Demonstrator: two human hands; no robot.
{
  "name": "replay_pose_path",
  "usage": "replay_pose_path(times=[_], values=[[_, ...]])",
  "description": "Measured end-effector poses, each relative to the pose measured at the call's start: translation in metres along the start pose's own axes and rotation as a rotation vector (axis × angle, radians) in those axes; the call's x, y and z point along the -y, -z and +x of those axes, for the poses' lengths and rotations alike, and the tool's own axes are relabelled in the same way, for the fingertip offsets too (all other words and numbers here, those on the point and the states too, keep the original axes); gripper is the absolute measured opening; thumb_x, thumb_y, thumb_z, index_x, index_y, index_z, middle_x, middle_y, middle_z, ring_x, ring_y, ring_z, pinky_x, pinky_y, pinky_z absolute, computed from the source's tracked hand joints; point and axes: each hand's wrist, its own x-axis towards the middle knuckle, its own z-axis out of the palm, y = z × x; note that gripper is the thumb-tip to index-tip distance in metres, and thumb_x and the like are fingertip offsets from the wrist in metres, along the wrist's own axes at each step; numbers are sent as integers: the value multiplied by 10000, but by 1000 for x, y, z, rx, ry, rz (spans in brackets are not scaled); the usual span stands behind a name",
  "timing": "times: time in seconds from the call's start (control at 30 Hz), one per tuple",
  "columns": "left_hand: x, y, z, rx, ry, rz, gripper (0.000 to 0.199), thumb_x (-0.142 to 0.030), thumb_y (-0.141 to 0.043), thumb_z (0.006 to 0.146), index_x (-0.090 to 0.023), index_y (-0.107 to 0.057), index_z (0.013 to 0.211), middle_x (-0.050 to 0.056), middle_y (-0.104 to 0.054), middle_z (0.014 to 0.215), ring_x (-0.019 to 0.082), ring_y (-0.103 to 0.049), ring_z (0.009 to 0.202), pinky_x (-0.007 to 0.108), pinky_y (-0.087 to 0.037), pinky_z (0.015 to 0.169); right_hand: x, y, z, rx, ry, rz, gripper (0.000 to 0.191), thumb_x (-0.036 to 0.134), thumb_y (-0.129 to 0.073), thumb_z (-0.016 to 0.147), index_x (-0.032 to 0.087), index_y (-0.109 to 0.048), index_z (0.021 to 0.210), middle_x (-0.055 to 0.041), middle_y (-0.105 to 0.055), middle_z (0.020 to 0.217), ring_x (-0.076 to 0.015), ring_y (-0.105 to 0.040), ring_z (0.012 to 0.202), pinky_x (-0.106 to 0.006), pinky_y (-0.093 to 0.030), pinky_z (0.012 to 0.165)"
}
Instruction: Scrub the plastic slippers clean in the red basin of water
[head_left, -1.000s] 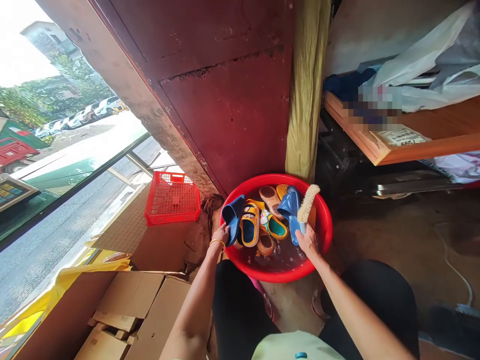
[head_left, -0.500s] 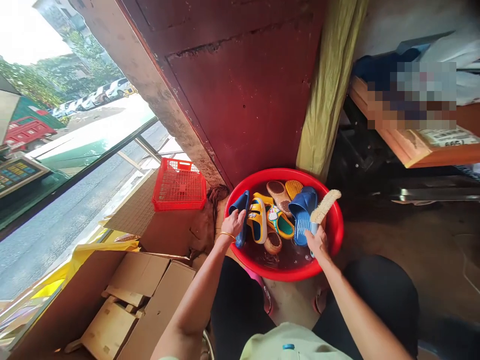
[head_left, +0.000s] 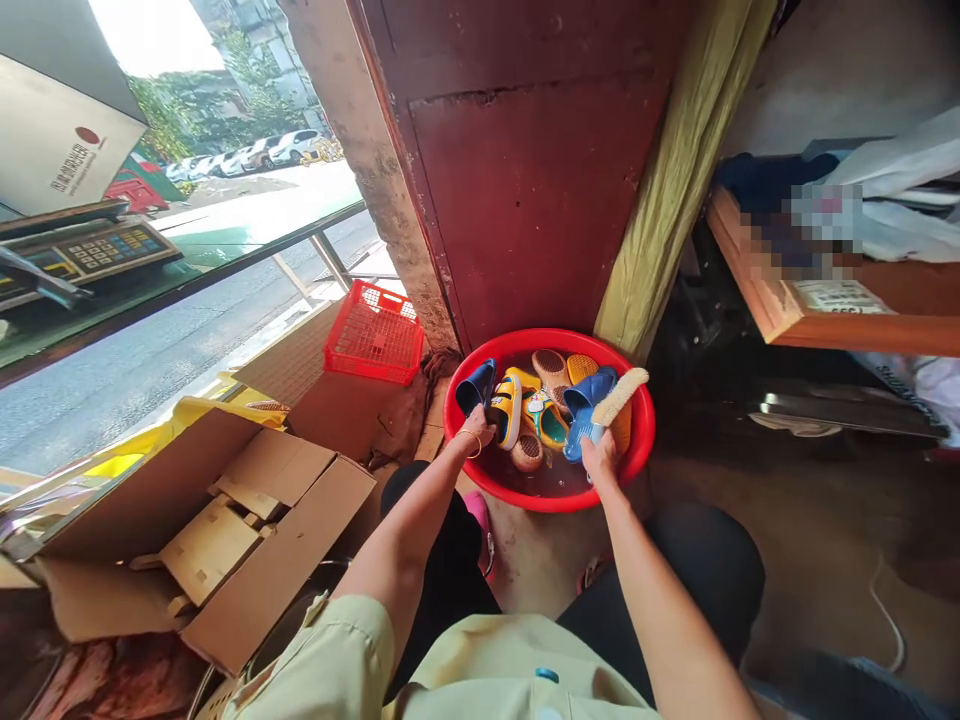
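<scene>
A red basin (head_left: pixel 643 440) of dark water stands between my knees with several slippers in it. At its left side my left hand (head_left: pixel 478 426) is closed on the heel end of a dark blue slipper (head_left: pixel 475 386). My right hand (head_left: pixel 600 458) grips a scrub brush (head_left: pixel 621 398), its pale bristles pointing up and to the right. Just behind the brush lies another blue slipper (head_left: pixel 579 432). Between my hands are a yellow slipper with white edging (head_left: pixel 510 410), a yellow and green one (head_left: pixel 547 420) and brown soles turned up (head_left: pixel 527 453).
A red plastic crate (head_left: pixel 375 335) sits left of the basin on cardboard. Nearer me is an open carton (head_left: pixel 277 555) with wooden pieces (head_left: pixel 210 555). A dark red door (head_left: pixel 525 200) and a yellowish curtain (head_left: pixel 660 200) rise behind the basin. A wooden tabletop (head_left: pixel 862 325) juts in at right.
My view has shifted, so the basin sits a little further left and higher. The dark blue slipper leans differently in my left hand. The brush stays in my right hand by the other blue slipper.
</scene>
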Motion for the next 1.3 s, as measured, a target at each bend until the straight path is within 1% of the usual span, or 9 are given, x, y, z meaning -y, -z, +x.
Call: replay_pose_path(times=[0.13,0.23,0.43,0.57,0.63,0.73,0.87,1.03,1.3], values=[[3,6,-32,-168,-91,8,554,-210,-565,893,-90,-432,1417,222,-451,1493,281,-402,1421,403,-307,1180,3,13,-8,1,-16,161,606,453,-531,739,98,-566,1228,-171,-680,1068,-317,-630,1027,-401,-519,833],[-5,4,-47,-213,-273,-113,473,-256,-553,921,-156,-506,1381,166,-529,1438,260,-476,1361,403,-350,1162,9,20,-18,62,-57,289,530,516,-562,720,145,-603,1097,-63,-671,863,-245,-656,788,-340,-549,659],[-49,-26,-55,400,-233,-826,534,-489,-646,872,-147,-611,1281,138,-705,1171,244,-677,1059,347,-546,910,39,22,-51,228,-62,432,495,558,-635,704,185,-615,1030,-16,-674,795,-198,-663,657,-279,-532,496],[-68,-38,-37,461,-96,-1206,444,-405,-694,821,-148,-638,1179,122,-728,1056,228,-708,912,364,-575,836,50,28,-60,445,-55,371,543,552,-677,719,198,-589,1121,-36,-712,863,-172,-662,580,-229,-463,388],[-66,-38,-21,369,-62,-1134,366,-254,-688,780,-143,-643,1125,88,-732,966,201,-702,814,361,-576,809,45,40,-48,471,-51,215,606,559,-676,734,204,-560,1211,-31,-716,841,-142,-619,490,-195,-384,333],[-53,-42,-1,376,-48,-821,320,-119,-641,706,-134,-669,1024,50,-718,857,198,-684,765,359,-564,787,30,62,-16,305,-2,-66,666,557,-607,804,197,-517,1357,-65,-738,885,-150,-626,504,-216,-427,376],[-37,-59,14,347,-72,-569,503,-91,-632,656,-148,-643,1155,62,-719,982,245,-668,944,366,-528,867,6,74,14,237,258,-376,562,411,-439,930,180,-514,1437,-138,-709,1181,-241,-708,946,-309,-569,745],[-33,-75,28,366,-158,-226,544,-149,-625,691,-177,-618,1235,91,-716,1073,269,-657,1010,328,-503,874,-1,60,21,442,519,-715,577,267,-406,952,313,-414,1527,-84,-714,1091,-221,-696,898,-311,-529,810],[-35,-76,34,375,-218,-177,518,-188,-593,747,-192,-589,1265,81,-717,1089,265,-662,1013,326,-498,876,22,22,56,373,356,-909,597,170,-403,925,242,-439,1516,-122,-710,929,-245,-691,855,-317,-501,749]])
